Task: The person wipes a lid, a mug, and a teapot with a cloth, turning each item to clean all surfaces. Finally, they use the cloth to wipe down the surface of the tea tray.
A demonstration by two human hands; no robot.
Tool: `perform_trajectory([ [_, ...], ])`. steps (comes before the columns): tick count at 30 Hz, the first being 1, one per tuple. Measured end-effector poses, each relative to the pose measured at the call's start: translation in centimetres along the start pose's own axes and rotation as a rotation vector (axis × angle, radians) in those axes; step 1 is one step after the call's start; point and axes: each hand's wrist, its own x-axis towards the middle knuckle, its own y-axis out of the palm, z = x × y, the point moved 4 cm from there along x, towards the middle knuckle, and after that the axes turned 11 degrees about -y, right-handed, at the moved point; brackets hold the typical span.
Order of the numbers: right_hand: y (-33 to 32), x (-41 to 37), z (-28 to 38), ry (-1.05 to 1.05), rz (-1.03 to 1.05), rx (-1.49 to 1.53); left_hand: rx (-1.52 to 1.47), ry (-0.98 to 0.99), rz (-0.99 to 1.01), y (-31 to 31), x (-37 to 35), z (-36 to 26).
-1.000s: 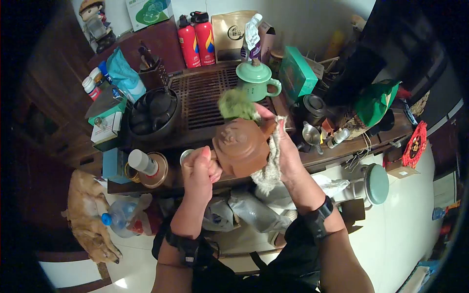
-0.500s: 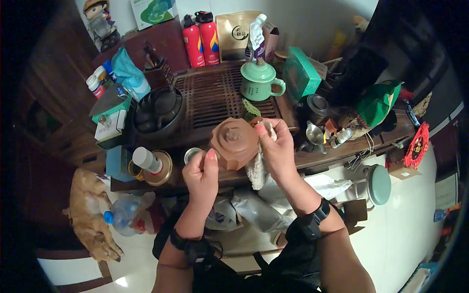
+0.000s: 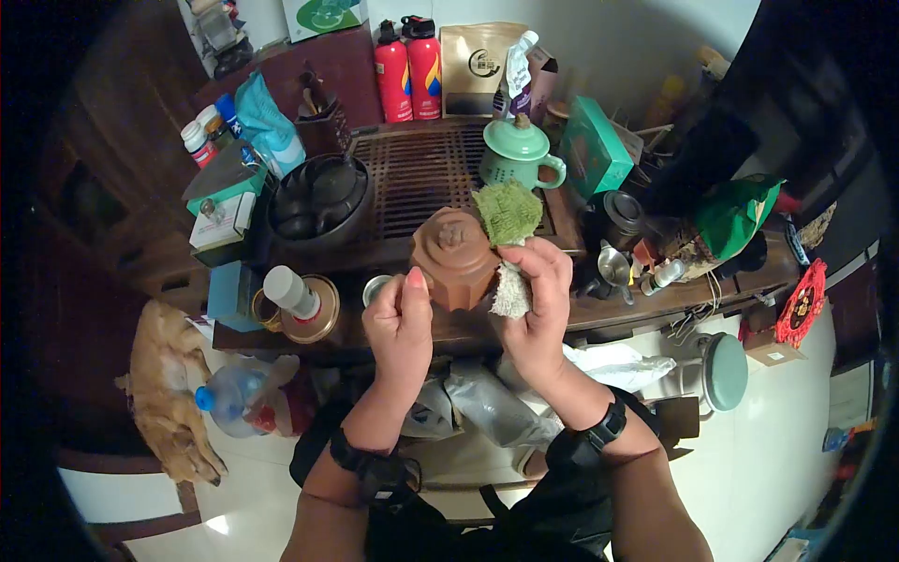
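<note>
I hold a brown clay teapot (image 3: 454,258) above the front edge of the slatted wooden tea tray (image 3: 412,178). My left hand (image 3: 400,323) grips the teapot on its near left side, thumb up against its body. My right hand (image 3: 536,300) presses a cloth (image 3: 508,225), green on one face and pale on the other, against the teapot's right side. The lid knob points toward the camera.
On the tray stand a green lidded mug (image 3: 517,155) and a dark bowl of cups (image 3: 314,201). Two red canisters (image 3: 410,67), a brown bag (image 3: 478,66), a green box (image 3: 599,148) and boxes crowd the desk. A dog (image 3: 169,393) lies on the floor at left.
The teapot has turned in my hands and shifted slightly away. The cloth has moved from under the pot's right side up over it, its green face now showing.
</note>
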Motion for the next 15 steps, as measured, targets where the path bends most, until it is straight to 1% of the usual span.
perform_trajectory([
  [1, -0.2, 0.3, 0.1, -0.107, 0.048, -0.095, 0.01, 0.022, 0.007, -0.1, 0.1, -0.1],
  [4, -1.0, 1.3, 0.2, -0.184, 0.123, -0.121, -0.027, 0.004, 0.012, -0.2, 0.0, -0.6],
  [5, -0.8, 0.8, -0.7, -0.013, 0.088, 0.016, -0.068, -0.056, 0.021, -0.1, -0.1, -0.8],
  [7, -0.5, 1.1, -1.3, 0.23, -0.015, 0.367, -0.152, -0.179, 0.041, 0.3, -0.2, -1.4],
  [8, -0.2, 1.2, -1.7, 0.353, -0.07, 0.541, -0.194, -0.206, 0.047, 0.3, -0.1, -1.5],
  [10, -0.4, 0.6, -3.8, 0.482, 0.047, 0.746, -0.279, -0.258, 0.061, 0.4, 0.1, -1.6],
  [12, -0.9, 0.5, -4.6, 0.454, -0.059, 0.649, -0.272, -0.234, 0.065, 0.3, 0.2, -1.4],
  [13, -1.1, 0.6, -4.3, 0.509, -0.149, 0.621, -0.267, -0.224, 0.066, 0.2, 0.2, -1.3],
  [15, -1.1, 1.3, -3.2, 0.366, -0.13, 0.647, -0.21, -0.185, 0.058, 0.2, 0.1, -1.3],
])
